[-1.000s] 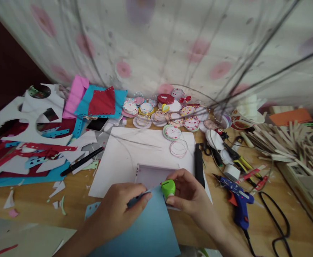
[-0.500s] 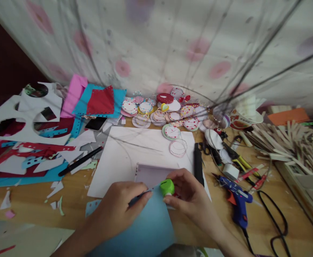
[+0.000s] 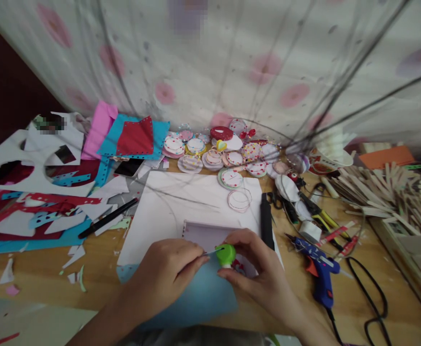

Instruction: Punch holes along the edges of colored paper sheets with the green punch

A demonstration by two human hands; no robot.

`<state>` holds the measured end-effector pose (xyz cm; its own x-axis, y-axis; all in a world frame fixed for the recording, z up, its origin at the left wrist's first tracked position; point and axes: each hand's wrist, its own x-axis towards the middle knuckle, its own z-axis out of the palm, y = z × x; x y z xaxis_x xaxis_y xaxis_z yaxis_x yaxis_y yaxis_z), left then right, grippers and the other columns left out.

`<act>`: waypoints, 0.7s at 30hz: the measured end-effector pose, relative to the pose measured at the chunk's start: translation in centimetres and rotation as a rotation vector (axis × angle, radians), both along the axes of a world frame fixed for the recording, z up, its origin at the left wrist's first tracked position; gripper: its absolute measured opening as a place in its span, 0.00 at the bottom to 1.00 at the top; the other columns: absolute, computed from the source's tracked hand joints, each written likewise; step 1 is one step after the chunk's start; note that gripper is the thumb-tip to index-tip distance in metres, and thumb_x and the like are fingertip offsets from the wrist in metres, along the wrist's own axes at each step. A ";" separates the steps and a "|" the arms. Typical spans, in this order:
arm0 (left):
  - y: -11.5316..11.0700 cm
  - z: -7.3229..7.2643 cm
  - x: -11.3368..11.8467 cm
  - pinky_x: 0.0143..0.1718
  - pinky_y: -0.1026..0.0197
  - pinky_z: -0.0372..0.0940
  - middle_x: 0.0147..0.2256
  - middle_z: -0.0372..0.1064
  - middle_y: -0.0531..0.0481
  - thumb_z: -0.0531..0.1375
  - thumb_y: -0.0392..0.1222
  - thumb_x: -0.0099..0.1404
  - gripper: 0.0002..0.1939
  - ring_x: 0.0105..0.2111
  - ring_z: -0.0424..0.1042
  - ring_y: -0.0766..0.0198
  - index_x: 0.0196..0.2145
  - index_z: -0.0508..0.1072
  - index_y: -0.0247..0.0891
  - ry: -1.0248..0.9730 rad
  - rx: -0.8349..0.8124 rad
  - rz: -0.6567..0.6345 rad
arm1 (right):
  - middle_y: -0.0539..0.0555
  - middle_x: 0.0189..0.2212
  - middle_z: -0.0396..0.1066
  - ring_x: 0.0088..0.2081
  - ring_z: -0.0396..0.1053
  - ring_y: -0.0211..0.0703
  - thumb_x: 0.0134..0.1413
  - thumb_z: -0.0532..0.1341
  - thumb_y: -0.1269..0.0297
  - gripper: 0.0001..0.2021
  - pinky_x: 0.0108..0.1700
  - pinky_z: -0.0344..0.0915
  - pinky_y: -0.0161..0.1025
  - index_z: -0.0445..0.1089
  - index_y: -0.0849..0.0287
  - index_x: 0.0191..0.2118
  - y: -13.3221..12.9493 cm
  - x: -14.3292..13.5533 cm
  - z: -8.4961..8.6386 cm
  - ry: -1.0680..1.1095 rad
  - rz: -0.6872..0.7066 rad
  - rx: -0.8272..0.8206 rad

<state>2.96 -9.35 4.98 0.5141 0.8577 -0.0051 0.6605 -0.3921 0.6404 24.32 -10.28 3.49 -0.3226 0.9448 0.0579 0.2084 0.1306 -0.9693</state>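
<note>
Blue paper [image 3: 203, 300] lies low at the near side of the counter [image 3: 105, 283], in front of the person, its far edge meeting the dark slot of a green punch [image 3: 226, 254]. Beyond it, a white sheet [image 3: 181, 197] carries a shallow lilac tray [image 3: 210, 233], whose near part is hidden by the hands, and a thin wire ring [image 3: 239, 199]. Decorated paper rounds [image 3: 232, 156] crowd the back, below a flowered curtain [image 3: 210, 57]. To the left, red scraps [image 3: 46, 199] and white cut-outs [image 3: 12, 154] are heaped beside a black stick-like thing [image 3: 107, 218]. Close on the right are a black bar [image 3: 267, 223], scissors [image 3: 277, 199], pliers with yellow handles [image 3: 322, 216] and a blue glue gun [image 3: 324, 276], with a pile of wooden sticks [image 3: 387, 192] farther out. The left hand [image 3: 170, 264] has thumb and forefinger pressed together on the paper's edge. The right hand [image 3: 263, 269] is clamped on the punch, fingers curled over its far side and thumb against its near, lower side. Both forearms slant in from the bottom corners, the hands facing each other just beside one another, the left one with its back upward, the right turned palm inward.
</note>
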 end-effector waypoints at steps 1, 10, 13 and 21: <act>-0.1 -0.1 0.0 0.31 0.65 0.57 0.26 0.71 0.53 0.52 0.41 0.70 0.14 0.29 0.70 0.65 0.29 0.72 0.37 -0.007 -0.015 0.005 | 0.51 0.39 0.66 0.41 0.67 0.41 0.51 0.68 0.65 0.16 0.44 0.67 0.37 0.64 0.53 0.44 0.0 0.0 0.0 0.002 -0.002 -0.007; -0.7 -0.4 0.2 0.28 0.67 0.53 0.23 0.63 0.57 0.52 0.44 0.70 0.17 0.26 0.66 0.69 0.24 0.66 0.36 -0.067 -0.254 0.043 | 0.48 0.35 0.67 0.37 0.67 0.39 0.44 0.71 0.65 0.18 0.39 0.64 0.34 0.67 0.54 0.41 -0.2 -0.8 -0.5 0.183 -0.015 -0.295; -0.8 -0.5 0.2 0.27 0.68 0.52 0.22 0.61 0.58 0.52 0.44 0.69 0.18 0.25 0.64 0.70 0.23 0.64 0.36 -0.086 -0.289 0.059 | 0.47 0.33 0.67 0.36 0.66 0.38 0.43 0.72 0.65 0.19 0.37 0.63 0.33 0.68 0.53 0.42 -0.1 -0.8 -0.7 0.242 0.009 -0.419; -0.7 -0.8 0.1 0.27 0.67 0.51 0.21 0.60 0.58 0.52 0.44 0.69 0.18 0.25 0.63 0.70 0.22 0.63 0.36 -0.074 -0.327 0.058 | 0.49 0.32 0.69 0.35 0.65 0.39 0.46 0.70 0.62 0.14 0.39 0.62 0.35 0.71 0.56 0.40 0.4 -0.6 -0.8 0.197 0.135 -0.483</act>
<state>3.02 -10.08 4.14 0.4739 0.8445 -0.2495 0.6227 -0.1210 0.7730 23.71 -9.85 2.73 -0.4702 0.8295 -0.3014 0.0285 -0.3271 -0.9446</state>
